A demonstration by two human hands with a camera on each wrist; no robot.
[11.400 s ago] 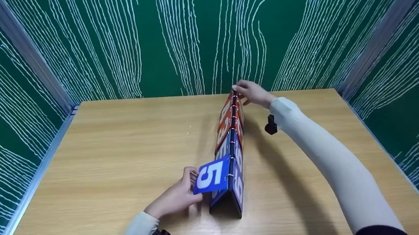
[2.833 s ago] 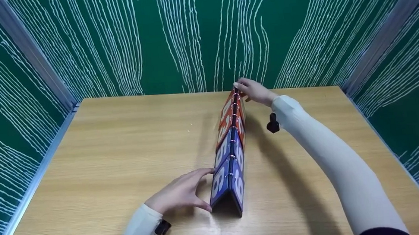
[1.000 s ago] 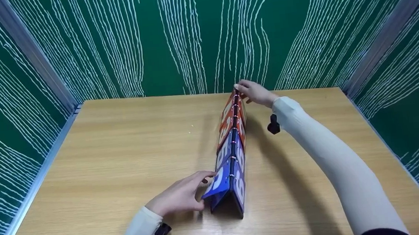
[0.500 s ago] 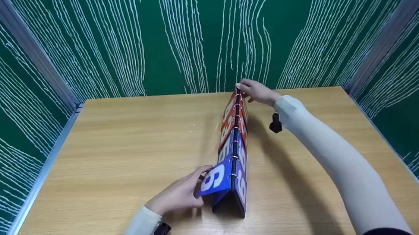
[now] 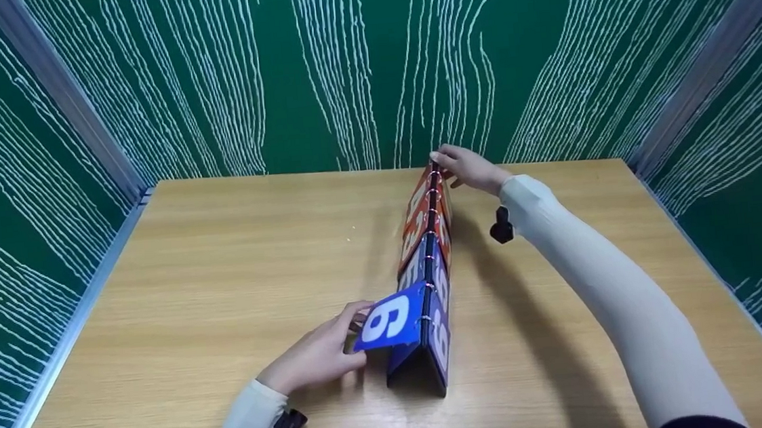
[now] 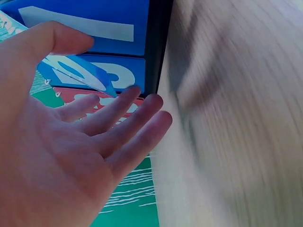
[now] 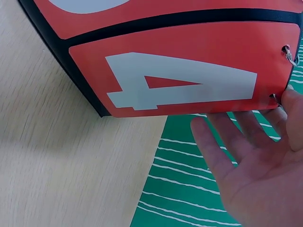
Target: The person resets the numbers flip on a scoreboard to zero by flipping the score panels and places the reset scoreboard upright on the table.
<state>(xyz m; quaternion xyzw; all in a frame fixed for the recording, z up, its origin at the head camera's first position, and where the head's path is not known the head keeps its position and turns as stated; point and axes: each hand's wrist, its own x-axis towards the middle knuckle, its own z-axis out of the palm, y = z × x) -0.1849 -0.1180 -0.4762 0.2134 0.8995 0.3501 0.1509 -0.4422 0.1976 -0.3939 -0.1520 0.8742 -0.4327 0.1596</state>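
Observation:
A tent-shaped flip scoreboard (image 5: 434, 237) stands on the table, with red cards at its far end and blue ones nearer, hung on metal rings. On its left side, the nearest blue card (image 5: 389, 319), with a white 6 or 9, is swung up and out. My left hand (image 5: 321, 355) is at that card's outer edge; in the left wrist view its fingers (image 6: 142, 118) are spread and fairly straight, the thumb apart from them. My right hand (image 5: 469, 169) pinches the far top end of the scoreboard, beside a red card reading 4 (image 7: 184, 85).
The scoreboard stands on a wooden table (image 5: 234, 253). Green walls (image 5: 316, 76) with white wavy lines enclose the back and sides. Small white specks (image 5: 350, 233) lie on the tabletop left of the scoreboard.
Over the last second the near blue card has swung up and outward from the scoreboard's left side, and my left hand has shifted slightly left. My right hand keeps its place.

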